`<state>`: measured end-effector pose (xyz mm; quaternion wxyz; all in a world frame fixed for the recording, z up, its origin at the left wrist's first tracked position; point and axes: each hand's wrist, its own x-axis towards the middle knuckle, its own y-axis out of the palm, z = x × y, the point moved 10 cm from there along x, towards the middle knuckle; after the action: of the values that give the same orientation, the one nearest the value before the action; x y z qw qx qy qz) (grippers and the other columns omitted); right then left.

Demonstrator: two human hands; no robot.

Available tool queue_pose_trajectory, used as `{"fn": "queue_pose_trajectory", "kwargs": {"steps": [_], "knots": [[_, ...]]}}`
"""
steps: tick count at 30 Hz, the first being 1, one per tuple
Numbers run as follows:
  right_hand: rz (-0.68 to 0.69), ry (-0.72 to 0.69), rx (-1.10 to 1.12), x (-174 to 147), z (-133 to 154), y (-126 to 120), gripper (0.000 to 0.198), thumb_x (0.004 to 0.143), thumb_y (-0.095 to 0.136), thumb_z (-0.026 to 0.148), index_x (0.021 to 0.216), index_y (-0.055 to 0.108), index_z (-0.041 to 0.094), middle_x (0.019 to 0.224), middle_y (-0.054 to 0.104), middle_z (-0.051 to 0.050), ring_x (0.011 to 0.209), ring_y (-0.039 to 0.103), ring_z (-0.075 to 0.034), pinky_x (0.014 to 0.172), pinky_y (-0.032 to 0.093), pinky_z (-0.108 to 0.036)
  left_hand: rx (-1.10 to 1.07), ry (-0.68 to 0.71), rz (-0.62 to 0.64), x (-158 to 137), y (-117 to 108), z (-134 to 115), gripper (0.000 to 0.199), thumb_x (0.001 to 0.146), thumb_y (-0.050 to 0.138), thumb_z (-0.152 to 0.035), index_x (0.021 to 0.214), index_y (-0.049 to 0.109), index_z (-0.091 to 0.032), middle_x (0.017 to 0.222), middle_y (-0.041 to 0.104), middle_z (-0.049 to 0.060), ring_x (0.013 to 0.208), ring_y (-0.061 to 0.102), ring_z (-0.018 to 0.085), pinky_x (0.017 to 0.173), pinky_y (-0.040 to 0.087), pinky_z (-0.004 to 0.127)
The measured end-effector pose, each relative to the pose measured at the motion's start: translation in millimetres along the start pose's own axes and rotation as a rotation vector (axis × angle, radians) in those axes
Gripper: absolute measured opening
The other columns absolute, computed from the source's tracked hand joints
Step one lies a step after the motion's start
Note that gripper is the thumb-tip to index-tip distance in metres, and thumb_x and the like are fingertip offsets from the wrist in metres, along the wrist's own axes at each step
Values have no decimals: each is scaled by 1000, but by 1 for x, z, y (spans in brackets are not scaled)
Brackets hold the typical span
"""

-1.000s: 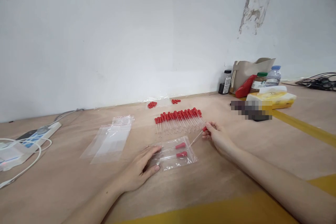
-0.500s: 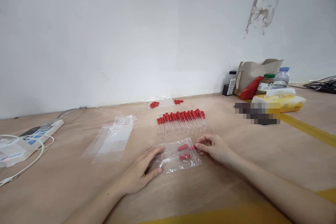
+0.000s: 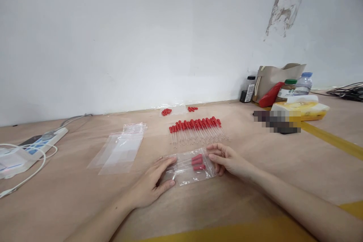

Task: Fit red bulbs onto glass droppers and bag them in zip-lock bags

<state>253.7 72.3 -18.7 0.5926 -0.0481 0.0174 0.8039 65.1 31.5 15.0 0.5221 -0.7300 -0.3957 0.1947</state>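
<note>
A clear zip-lock bag [image 3: 185,178] lies flat on the table. Inside it are three droppers with red rubber bulbs [image 3: 197,161] toward the right and thin clear stems pointing left. My left hand [image 3: 155,177] rests on the bag's left end, thumb and fingers spread apart. At the right end, by the bag's mouth, is my right hand [image 3: 225,160], its thumb and forefinger parted, with nothing seen between them. Its other fingers are curled and partly hidden. Just beyond the bag, several red-bulbed droppers [image 3: 195,125] lie in a row.
More clear bags [image 3: 121,151] lie fanned out at left. Loose red bulbs [image 3: 166,112] are near the wall. A power strip [image 3: 48,147] with white cables sits far left. At the right stand a dark bottle [image 3: 247,90], a beige bag [image 3: 276,77], a jar [image 3: 287,90] and a tissue pack [image 3: 303,110].
The third dropper, earlier pinched in my right hand at the bag's mouth, has slid left fully into the bag. My right fingers have let go of it. The left hand stays in place.
</note>
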Motion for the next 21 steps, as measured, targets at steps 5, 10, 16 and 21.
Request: {"fn": "queue_pose_trajectory", "kwargs": {"steps": [5,10,16,21], "knots": [[146,0,26,-3,-1,16,40,70,61,37,102,43,21,98,59,-2,44,47,-2,40,39,-17,6,25,9,1,-1,-6,50,88,42,-37,134,27,-27,136,37,3,126,30,22,104,25,44],[-31,-3,-99,12,-1,-12,36,68,62,35,97,48,19,64,57,4,37,44,-5,34,35,-17,41,96,51,2,0,-15,39,89,39,-35,129,37,-32,138,34,0,127,28,22,105,21,46],[-319,-349,-781,65,66,-44,11,68,56,26,64,62,17,60,60,1,56,52,-11,53,39,-21,52,82,68,2,1,-12,39,89,38,-36,129,37,-33,138,33,-1,127,27,22,104,22,46],[-481,-292,-910,118,86,-44,22,72,53,34,81,66,19,86,64,-6,80,57,-17,70,41,-27,33,93,47,2,1,-11,39,89,40,-34,128,38,-33,138,34,-1,126,29,22,104,22,47]]}}
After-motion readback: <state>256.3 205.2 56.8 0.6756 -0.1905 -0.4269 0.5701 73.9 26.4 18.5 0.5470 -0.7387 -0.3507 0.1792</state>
